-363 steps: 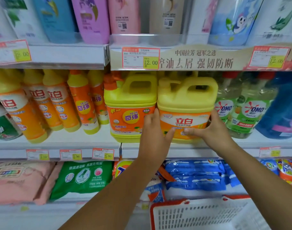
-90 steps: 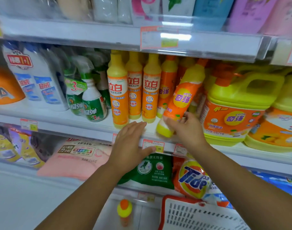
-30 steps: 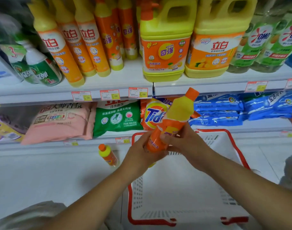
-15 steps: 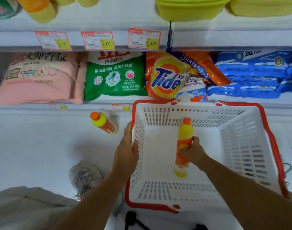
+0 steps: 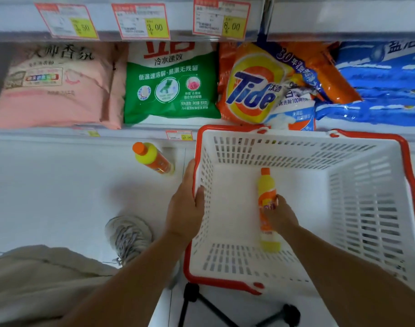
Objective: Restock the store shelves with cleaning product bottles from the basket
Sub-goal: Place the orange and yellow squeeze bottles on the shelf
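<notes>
**Basket**: white with a red rim, perched on a black stand in front of the lower shelf. I log one bottle inside.

**Left hand**: clamped on the basket's left rim, thumb inside and fingers outside. I judge that it steadies the basket on its stand.

**Right hand**: fingers wrapped round the label of the bottle. The orange cap points toward the shelf and the yellow base toward me. I cannot tell whether it touches the basket floor. The mid-body grip suits a one-handed carry.

**Second bottle**: same make, on the floor just left of the basket, untouched. It probably awaits shelving too.

**Detergent bags**: lying flat on the lower shelf, with no bottles among them. I judge that the bottles belong higher, out of view.
</notes>
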The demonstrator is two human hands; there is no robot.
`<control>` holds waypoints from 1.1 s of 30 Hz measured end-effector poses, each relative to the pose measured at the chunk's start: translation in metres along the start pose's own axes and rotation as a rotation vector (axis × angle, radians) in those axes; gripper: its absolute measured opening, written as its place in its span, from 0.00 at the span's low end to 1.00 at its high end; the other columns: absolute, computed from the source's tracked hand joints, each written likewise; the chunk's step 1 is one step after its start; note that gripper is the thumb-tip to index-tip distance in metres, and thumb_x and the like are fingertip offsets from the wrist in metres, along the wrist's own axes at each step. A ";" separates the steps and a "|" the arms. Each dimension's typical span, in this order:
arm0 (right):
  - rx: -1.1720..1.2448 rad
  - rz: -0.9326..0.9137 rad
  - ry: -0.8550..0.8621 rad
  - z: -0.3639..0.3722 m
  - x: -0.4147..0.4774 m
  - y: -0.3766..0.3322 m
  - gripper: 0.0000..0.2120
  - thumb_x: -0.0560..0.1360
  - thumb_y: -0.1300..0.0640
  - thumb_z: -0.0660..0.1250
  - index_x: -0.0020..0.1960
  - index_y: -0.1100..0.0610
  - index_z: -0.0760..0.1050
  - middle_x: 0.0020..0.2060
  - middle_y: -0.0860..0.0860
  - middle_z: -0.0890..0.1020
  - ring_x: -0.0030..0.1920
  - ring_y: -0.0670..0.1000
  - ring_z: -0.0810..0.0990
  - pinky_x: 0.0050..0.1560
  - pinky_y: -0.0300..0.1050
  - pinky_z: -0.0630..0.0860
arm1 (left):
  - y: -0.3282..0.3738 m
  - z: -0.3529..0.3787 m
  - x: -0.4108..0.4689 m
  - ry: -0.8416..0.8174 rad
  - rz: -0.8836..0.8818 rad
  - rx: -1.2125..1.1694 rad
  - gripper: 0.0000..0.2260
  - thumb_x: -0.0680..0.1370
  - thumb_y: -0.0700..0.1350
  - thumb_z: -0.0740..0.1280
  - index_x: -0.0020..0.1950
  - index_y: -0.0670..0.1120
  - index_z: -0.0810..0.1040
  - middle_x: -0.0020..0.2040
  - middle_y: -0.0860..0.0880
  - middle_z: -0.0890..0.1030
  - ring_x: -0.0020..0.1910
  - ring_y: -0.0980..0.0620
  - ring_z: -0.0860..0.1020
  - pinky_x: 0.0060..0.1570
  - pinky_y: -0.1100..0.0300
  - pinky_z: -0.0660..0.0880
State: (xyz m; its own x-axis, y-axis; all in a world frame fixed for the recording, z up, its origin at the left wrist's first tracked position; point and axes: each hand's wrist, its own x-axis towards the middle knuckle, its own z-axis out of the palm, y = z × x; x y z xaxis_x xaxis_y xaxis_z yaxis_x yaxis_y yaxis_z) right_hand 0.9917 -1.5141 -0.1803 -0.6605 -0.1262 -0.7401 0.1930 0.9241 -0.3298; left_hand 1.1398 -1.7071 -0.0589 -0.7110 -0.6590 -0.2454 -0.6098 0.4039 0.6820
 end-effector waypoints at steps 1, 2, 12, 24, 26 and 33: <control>0.005 -0.008 0.000 -0.005 -0.006 -0.002 0.33 0.77 0.50 0.68 0.77 0.53 0.58 0.65 0.60 0.74 0.61 0.62 0.77 0.56 0.54 0.77 | 0.003 -0.001 -0.001 -0.016 -0.006 -0.012 0.28 0.83 0.44 0.60 0.80 0.55 0.52 0.73 0.50 0.71 0.66 0.43 0.75 0.64 0.52 0.71; 0.012 -0.024 0.003 -0.010 -0.013 -0.006 0.34 0.77 0.50 0.68 0.78 0.52 0.57 0.66 0.59 0.73 0.61 0.61 0.77 0.55 0.53 0.77 | 0.005 -0.002 -0.001 -0.035 -0.011 -0.033 0.28 0.83 0.44 0.59 0.80 0.55 0.52 0.74 0.51 0.71 0.66 0.45 0.75 0.64 0.54 0.70; 0.357 -0.605 0.223 -0.095 -0.120 -0.091 0.26 0.78 0.56 0.69 0.73 0.44 0.65 0.62 0.48 0.75 0.52 0.46 0.81 0.48 0.47 0.81 | 0.051 -0.055 0.020 0.162 0.137 -0.028 0.27 0.82 0.47 0.62 0.79 0.49 0.57 0.76 0.47 0.64 0.76 0.49 0.61 0.71 0.58 0.57; 0.378 -1.185 0.362 -0.169 -0.194 -0.344 0.22 0.80 0.55 0.67 0.72 0.49 0.67 0.66 0.48 0.75 0.64 0.43 0.74 0.65 0.42 0.72 | 0.113 -0.224 0.156 0.519 0.490 0.350 0.30 0.77 0.60 0.65 0.75 0.47 0.66 0.74 0.46 0.69 0.74 0.44 0.63 0.74 0.47 0.57; 0.363 -1.198 0.408 -0.173 -0.180 -0.382 0.27 0.80 0.54 0.67 0.76 0.51 0.62 0.70 0.50 0.71 0.68 0.48 0.71 0.69 0.50 0.70 | 0.098 -0.217 0.174 0.483 0.472 0.432 0.31 0.77 0.66 0.59 0.73 0.47 0.68 0.71 0.46 0.72 0.73 0.44 0.64 0.75 0.48 0.51; 0.469 -1.101 0.440 -0.186 -0.127 -0.465 0.38 0.80 0.51 0.66 0.81 0.48 0.46 0.76 0.50 0.66 0.74 0.51 0.67 0.69 0.45 0.64 | 0.073 -0.197 0.199 0.624 0.568 0.493 0.28 0.76 0.69 0.54 0.64 0.51 0.73 0.59 0.51 0.77 0.63 0.47 0.71 0.72 0.49 0.50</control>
State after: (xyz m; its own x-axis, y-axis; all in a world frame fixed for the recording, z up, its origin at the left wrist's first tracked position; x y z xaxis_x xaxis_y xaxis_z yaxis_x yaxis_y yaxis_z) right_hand 0.8510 -1.8607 0.1762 -0.8006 -0.5287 0.2819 -0.4306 0.1806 -0.8843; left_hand 1.0227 -1.9340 0.0776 -0.7172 -0.4445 0.5367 -0.4127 0.8915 0.1868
